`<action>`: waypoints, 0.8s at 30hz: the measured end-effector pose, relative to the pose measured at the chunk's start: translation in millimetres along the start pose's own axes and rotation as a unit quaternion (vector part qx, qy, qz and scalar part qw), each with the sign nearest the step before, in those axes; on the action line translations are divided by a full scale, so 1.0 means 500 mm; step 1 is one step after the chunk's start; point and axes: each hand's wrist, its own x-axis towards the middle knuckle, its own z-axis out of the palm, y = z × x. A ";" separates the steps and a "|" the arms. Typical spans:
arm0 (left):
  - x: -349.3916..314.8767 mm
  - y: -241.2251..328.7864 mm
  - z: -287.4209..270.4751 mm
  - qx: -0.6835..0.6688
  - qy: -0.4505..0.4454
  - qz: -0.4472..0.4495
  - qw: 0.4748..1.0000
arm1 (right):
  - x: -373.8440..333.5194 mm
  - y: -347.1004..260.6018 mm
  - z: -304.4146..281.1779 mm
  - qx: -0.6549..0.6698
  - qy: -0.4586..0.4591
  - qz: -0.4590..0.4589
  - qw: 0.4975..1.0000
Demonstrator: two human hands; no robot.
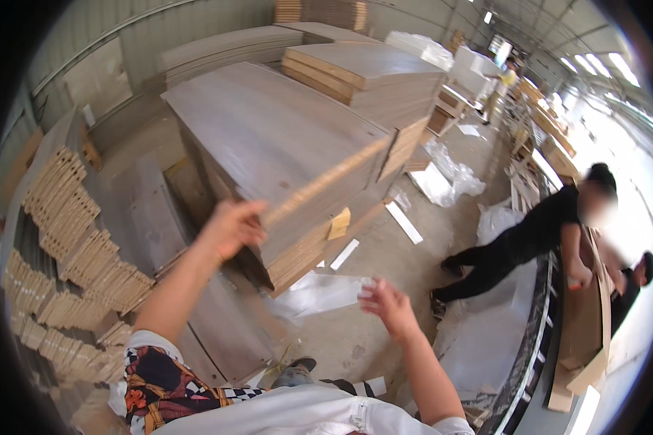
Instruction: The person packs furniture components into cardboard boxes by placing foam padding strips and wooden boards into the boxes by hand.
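A tall stack of grey-brown boards (283,138) with pale yellowish edges stands in front of me. My left hand (233,228) is at its near left corner, fingers apart and a little bent, holding nothing. Whether the fingertips touch the top board's edge I cannot tell. Lower and to the right, my right hand (387,307) hangs in the air above the floor, its fingers loosely curled and apart with nothing between them. Both hands are slightly blurred. Beneath my left forearm lie more flat grey-brown panels (228,326).
Piled narrow boards (72,225) fill the left side. At the right, a person in black (530,235) handles a long cardboard piece (584,312) beside a conveyor (533,348), with another person behind it. Plastic sheeting (450,170) and white strips (403,222) litter the floor.
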 end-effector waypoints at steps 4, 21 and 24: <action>-0.116 -0.065 0.053 -0.116 -0.216 -0.121 0.962 | 0.083 -0.139 0.066 0.297 0.004 0.018 0.955; 0.152 -0.018 -0.398 -0.149 0.165 0.258 0.940 | -0.217 -0.181 -0.130 0.143 0.381 0.051 0.912; 0.070 -0.106 -0.208 -0.133 0.085 0.215 0.964 | -0.291 -0.074 -0.218 0.059 0.463 0.105 0.878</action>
